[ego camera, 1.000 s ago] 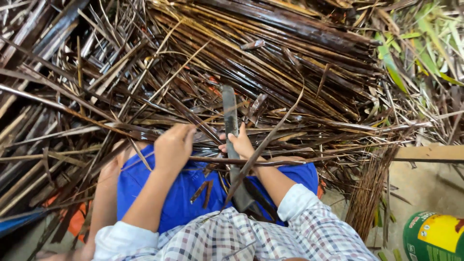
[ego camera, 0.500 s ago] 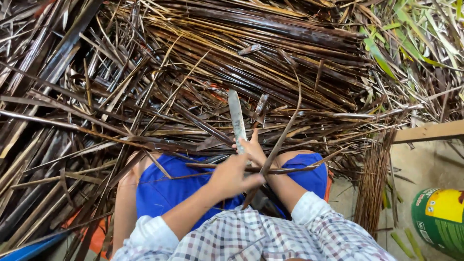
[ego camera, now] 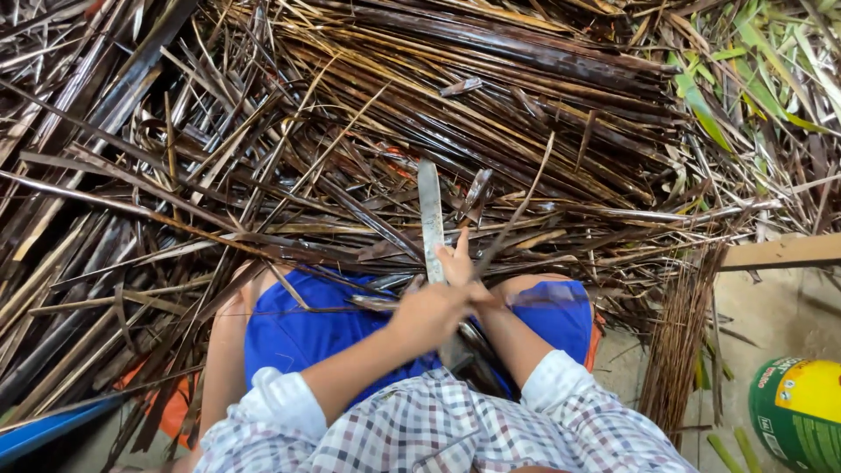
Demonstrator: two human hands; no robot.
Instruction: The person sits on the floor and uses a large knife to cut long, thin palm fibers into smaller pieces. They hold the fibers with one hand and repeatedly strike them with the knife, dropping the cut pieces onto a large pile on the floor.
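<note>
Your left hand and right hand clasp a strip against the blade; the far pile looks unworked.

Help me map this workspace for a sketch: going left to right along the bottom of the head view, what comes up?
Blue edge in the corner → orange cloth → checked sleeve → blue shorts → bundle of thin sticks → green and yellow container.

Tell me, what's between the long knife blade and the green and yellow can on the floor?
In the head view, between the knife blade and the can lie dark dried strips, then a hanging bundle of thin brown sticks and some bare floor.
</note>
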